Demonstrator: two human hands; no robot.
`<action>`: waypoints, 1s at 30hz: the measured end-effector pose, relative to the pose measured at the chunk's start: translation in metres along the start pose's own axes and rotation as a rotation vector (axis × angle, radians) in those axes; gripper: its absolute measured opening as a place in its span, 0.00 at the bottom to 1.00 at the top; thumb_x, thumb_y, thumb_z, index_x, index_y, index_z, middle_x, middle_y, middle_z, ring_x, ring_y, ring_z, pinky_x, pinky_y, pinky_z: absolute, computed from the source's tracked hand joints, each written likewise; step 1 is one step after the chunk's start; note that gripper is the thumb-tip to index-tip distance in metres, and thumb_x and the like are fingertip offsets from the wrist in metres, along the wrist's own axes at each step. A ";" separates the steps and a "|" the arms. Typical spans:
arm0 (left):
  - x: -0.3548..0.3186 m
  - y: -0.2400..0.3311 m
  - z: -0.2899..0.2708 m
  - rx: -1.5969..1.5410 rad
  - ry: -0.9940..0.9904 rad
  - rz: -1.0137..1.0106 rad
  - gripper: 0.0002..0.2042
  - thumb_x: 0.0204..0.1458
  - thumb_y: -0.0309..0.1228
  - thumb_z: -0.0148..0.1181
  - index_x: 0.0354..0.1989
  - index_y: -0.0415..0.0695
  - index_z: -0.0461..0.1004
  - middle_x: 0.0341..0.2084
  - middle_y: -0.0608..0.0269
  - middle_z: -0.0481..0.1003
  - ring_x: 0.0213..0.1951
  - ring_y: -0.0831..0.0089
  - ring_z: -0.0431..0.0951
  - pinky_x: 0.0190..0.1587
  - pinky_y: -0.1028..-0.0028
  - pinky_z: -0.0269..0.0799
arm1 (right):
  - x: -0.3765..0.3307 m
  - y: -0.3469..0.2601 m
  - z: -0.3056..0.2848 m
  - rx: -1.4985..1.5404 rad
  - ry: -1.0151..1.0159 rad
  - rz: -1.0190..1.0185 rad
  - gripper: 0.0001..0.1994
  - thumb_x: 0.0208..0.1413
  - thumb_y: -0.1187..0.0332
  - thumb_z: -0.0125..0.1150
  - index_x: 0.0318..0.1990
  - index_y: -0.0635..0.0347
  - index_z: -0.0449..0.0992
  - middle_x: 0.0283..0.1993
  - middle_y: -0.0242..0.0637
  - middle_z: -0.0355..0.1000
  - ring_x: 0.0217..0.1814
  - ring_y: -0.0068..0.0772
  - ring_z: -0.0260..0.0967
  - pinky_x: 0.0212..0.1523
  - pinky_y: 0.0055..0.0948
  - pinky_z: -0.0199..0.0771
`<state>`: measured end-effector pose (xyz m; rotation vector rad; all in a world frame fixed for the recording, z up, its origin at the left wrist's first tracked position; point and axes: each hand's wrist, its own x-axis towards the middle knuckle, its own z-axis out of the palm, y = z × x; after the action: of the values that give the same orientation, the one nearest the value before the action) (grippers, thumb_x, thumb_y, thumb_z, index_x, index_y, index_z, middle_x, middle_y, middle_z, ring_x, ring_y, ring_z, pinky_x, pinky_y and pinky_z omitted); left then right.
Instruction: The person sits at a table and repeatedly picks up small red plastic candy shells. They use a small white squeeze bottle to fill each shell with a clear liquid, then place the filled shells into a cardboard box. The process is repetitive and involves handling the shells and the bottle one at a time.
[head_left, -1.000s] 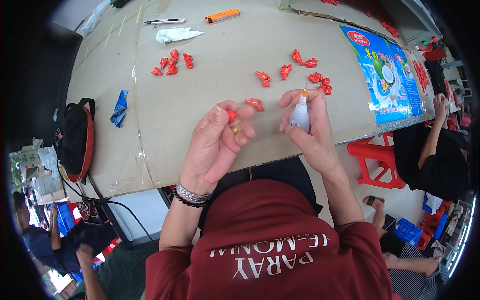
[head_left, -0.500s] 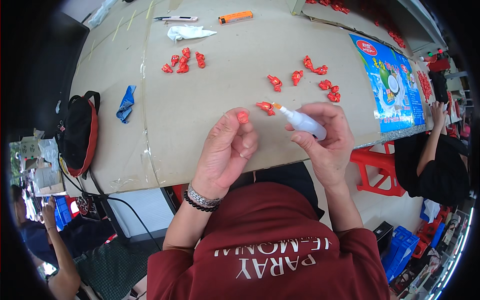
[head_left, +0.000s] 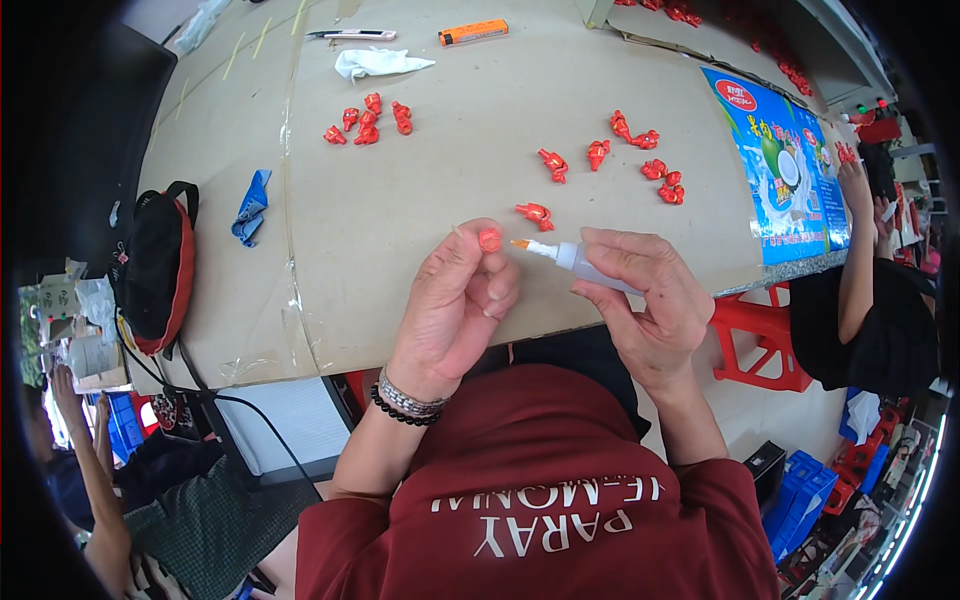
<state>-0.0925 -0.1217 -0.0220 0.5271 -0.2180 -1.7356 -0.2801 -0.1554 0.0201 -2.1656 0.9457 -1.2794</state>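
left hand [head_left: 455, 300] – pinches small red piece [head_left: 489, 239] | right hand [head_left: 650, 295] – grips white glue bottle [head_left: 578, 262], orange tip

the desk [head_left: 420, 250] is topped with taped-down brown cardboard sheets. on it lie small red pieces: a cluster [head_left: 365, 118] toward the far left, a scattered group [head_left: 640, 160] at the far right, and a single red piece [head_left: 536, 213] nearer the front edge. a crumpled white tissue [head_left: 375, 63], a utility knife [head_left: 352, 34] and an orange lighter [head_left: 472, 32] lie at the back. a blue scrap [head_left: 250, 207] lies at the left, a blue printed sheet [head_left: 785, 165] at the right edge.
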 end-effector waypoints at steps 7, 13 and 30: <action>0.000 -0.001 0.000 0.027 0.002 -0.003 0.11 0.61 0.40 0.53 0.38 0.45 0.72 0.24 0.72 0.68 0.24 0.78 0.65 0.26 0.79 0.58 | 0.001 0.005 0.007 -0.056 0.055 -0.121 0.15 0.35 0.83 0.69 0.35 0.65 0.76 0.37 0.41 0.75 0.34 0.37 0.74 0.29 0.29 0.76; 0.000 -0.001 -0.001 0.025 -0.011 -0.016 0.11 0.61 0.40 0.52 0.38 0.45 0.71 0.25 0.71 0.70 0.25 0.78 0.65 0.26 0.79 0.58 | 0.002 0.004 0.008 -0.076 0.055 -0.131 0.15 0.35 0.84 0.68 0.35 0.65 0.76 0.37 0.41 0.75 0.34 0.38 0.74 0.29 0.29 0.75; -0.001 0.000 0.006 0.144 0.065 0.107 0.10 0.60 0.37 0.54 0.44 0.45 0.69 0.28 0.67 0.72 0.26 0.79 0.66 0.28 0.80 0.60 | 0.001 -0.002 -0.002 -0.112 0.006 -0.129 0.16 0.38 0.83 0.71 0.38 0.67 0.75 0.39 0.48 0.76 0.38 0.39 0.77 0.33 0.28 0.78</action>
<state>-0.0949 -0.1219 -0.0160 0.6649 -0.3209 -1.6038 -0.2803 -0.1552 0.0230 -2.3437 0.9123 -1.3209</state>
